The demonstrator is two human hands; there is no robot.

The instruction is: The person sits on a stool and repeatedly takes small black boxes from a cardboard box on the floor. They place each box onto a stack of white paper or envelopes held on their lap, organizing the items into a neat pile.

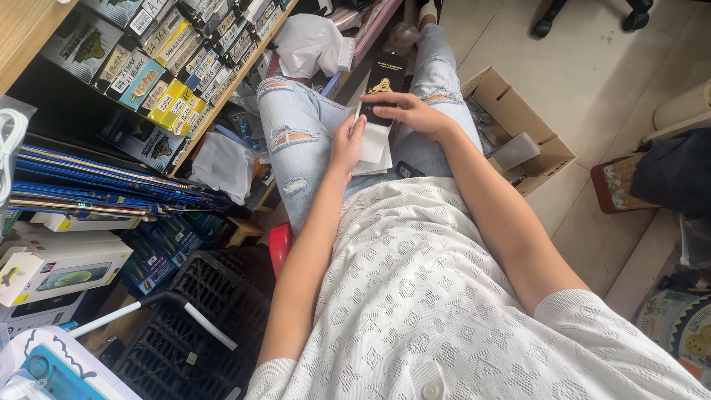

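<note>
- Black flat package (385,87) with a gold emblem lay across my lap, a cardboard box (518,130) close on the right and crowded shelves (170,67) hemming the left.
- My right hand (411,111) curled over its near end, gripping it.
- My left hand (346,142) pinched white sleeves (372,144) beneath.

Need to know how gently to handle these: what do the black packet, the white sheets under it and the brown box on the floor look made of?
Black packet: looks like glossy printed card, flat and stiff. White sheets: thin matte paper or film; can't tell which. Brown box: plain corrugated cardboard, flaps open.
</note>
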